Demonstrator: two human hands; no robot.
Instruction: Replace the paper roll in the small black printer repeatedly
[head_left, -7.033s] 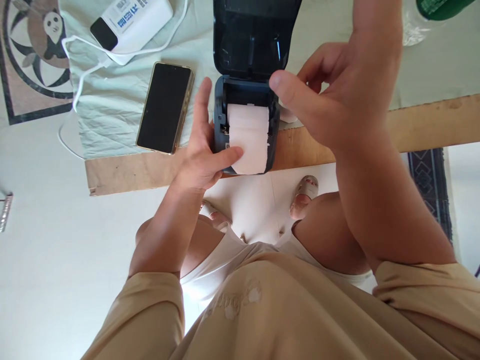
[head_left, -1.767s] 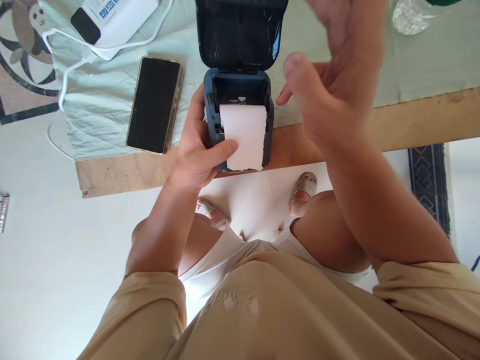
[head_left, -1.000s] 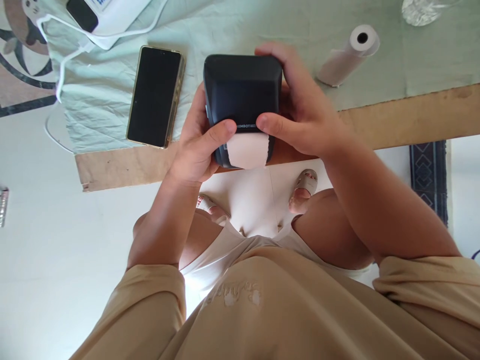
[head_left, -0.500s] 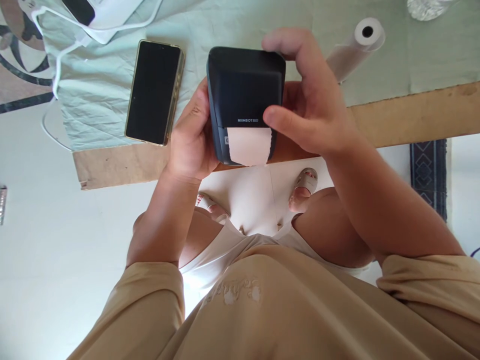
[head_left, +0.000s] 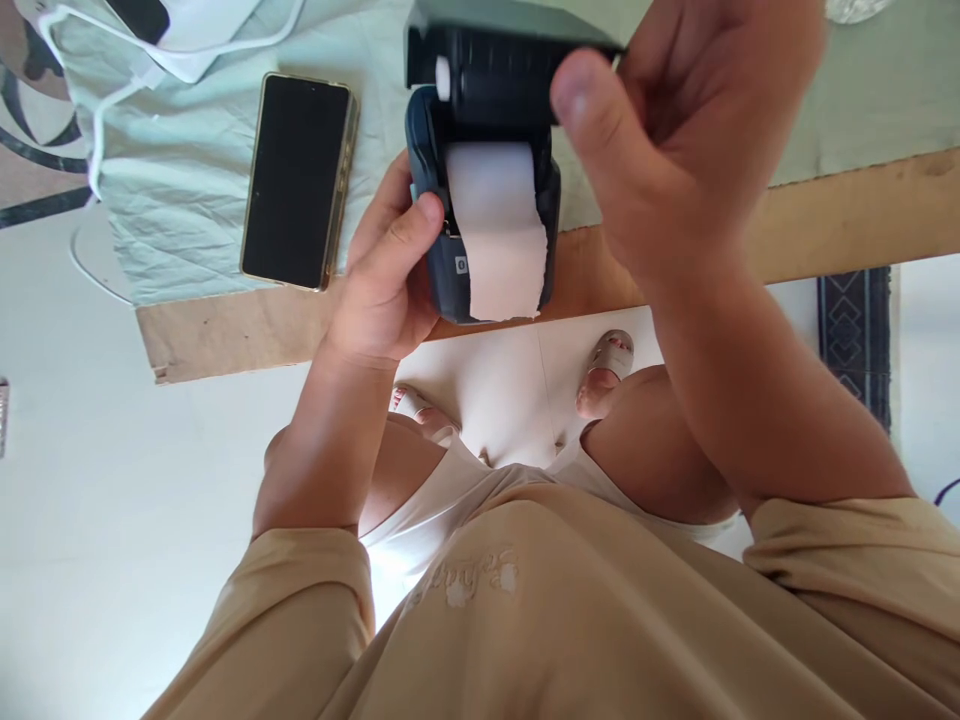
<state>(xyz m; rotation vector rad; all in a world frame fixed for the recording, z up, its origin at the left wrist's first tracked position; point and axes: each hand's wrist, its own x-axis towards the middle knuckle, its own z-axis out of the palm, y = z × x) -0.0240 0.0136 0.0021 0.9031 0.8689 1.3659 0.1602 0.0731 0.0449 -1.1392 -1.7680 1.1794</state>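
Observation:
A small dark blue label printer (head_left: pixel 433 150) stands at the table's near edge. Its lid (head_left: pixel 495 70) is lifted partway. White paper (head_left: pixel 499 230) from the roll inside hangs over the front, with a torn lower edge. My left hand (head_left: pixel 386 285) grips the printer's left side, thumb near the paper's edge. My right hand (head_left: pixel 675 130) is raised over the printer's right side and holds the lid's right edge with its fingers, thumb pointing left.
A black smartphone (head_left: pixel 296 180) lies on the pale green cloth (head_left: pixel 187 200) left of the printer. A white power bank with a white cable (head_left: pixel 180 30) sits at the far left. The wooden table edge (head_left: pixel 847 215) runs across; floor and my sandalled feet lie below.
The lid, shut half a second ago, is lifted open again by my right hand. The paper roll on the cloth at right is now hidden behind that hand.

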